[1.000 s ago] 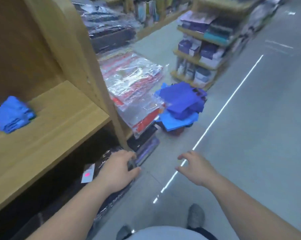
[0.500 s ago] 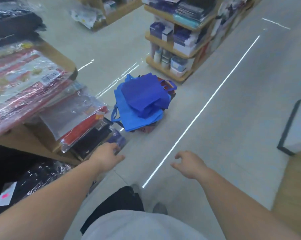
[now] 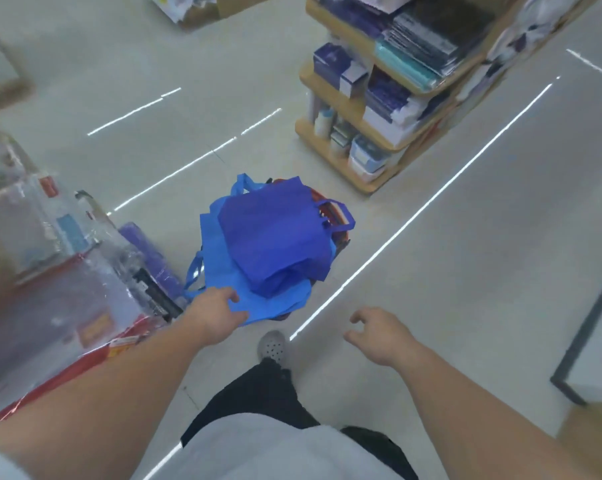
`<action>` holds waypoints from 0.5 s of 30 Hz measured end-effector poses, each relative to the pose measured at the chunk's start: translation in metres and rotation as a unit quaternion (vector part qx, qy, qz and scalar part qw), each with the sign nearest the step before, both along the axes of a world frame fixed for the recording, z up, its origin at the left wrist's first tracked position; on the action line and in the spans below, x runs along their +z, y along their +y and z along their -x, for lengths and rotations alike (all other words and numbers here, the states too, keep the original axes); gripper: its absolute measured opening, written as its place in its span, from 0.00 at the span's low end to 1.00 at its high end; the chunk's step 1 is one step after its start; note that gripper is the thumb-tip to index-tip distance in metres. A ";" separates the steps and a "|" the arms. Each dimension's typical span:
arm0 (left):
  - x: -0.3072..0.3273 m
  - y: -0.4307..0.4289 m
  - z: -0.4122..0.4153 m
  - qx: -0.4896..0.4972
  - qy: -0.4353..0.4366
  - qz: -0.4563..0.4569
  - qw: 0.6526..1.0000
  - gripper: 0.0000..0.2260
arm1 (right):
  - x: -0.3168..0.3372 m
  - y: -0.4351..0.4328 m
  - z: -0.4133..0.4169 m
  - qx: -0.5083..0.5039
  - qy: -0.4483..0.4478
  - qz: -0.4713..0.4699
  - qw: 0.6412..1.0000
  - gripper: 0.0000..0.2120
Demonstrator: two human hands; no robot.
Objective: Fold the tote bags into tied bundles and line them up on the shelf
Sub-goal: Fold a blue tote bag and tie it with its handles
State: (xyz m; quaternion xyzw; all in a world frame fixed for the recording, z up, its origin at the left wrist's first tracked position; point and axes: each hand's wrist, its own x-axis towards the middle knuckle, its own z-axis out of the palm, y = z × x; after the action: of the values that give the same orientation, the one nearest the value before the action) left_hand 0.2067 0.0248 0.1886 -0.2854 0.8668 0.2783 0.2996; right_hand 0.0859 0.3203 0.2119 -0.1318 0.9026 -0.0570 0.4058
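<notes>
Blue tote bags (image 3: 275,244) nearer | left hand (image 3: 216,315) loose, maybe touching | right hand (image 3: 379,332) spread

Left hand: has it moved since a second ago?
Yes. The left hand went forward from the shelf packets to the near edge of the tote bag pile.

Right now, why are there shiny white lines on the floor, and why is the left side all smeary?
Head view: the white lines are glare, likely lamps mirrored in the glossy floor; head view: the packets at left are smeared by motion blur, while the bags look fairly sharp.
</notes>
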 end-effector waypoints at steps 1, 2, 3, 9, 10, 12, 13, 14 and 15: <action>-0.001 -0.008 0.015 0.001 -0.016 0.005 1.000 0.20 | -0.001 -0.011 0.022 0.007 -0.003 0.002 1.000 0.21; 0.000 -0.015 0.029 0.006 -0.029 0.009 1.000 0.20 | -0.001 -0.022 0.043 0.010 -0.006 0.006 1.000 0.22; 0.001 -0.019 0.042 0.013 -0.037 0.011 0.999 0.21 | -0.003 -0.034 0.062 0.013 -0.009 0.010 1.000 0.22; -0.011 -0.034 0.107 0.110 -0.047 -0.009 0.993 0.21 | -0.028 -0.094 0.167 0.078 -0.043 0.020 0.996 0.19; -0.017 -0.036 0.117 0.132 -0.046 -0.012 0.990 0.21 | -0.038 -0.103 0.186 0.105 -0.045 0.016 0.993 0.19; -0.029 -0.038 0.134 0.182 -0.046 -0.016 0.982 0.21 | -0.061 -0.120 0.223 0.154 -0.055 0.006 0.987 0.19; -0.036 -0.038 0.142 0.210 -0.048 -0.016 0.976 0.21 | -0.074 -0.129 0.241 0.177 -0.060 0.001 0.982 0.20; -0.045 -0.036 0.149 0.240 -0.051 -0.016 0.969 0.21 | -0.086 -0.139 0.258 0.201 -0.065 -0.005 0.977 0.21; -0.054 -0.034 0.155 0.270 -0.055 -0.017 0.961 0.22 | -0.098 -0.148 0.274 0.226 -0.068 -0.011 0.972 0.21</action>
State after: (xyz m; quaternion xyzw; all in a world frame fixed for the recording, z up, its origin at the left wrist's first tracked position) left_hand 0.0515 -0.0087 0.1349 -0.5189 0.7348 0.3473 0.2650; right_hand -0.1885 0.1721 0.1136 -0.3238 0.8202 0.0369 0.4702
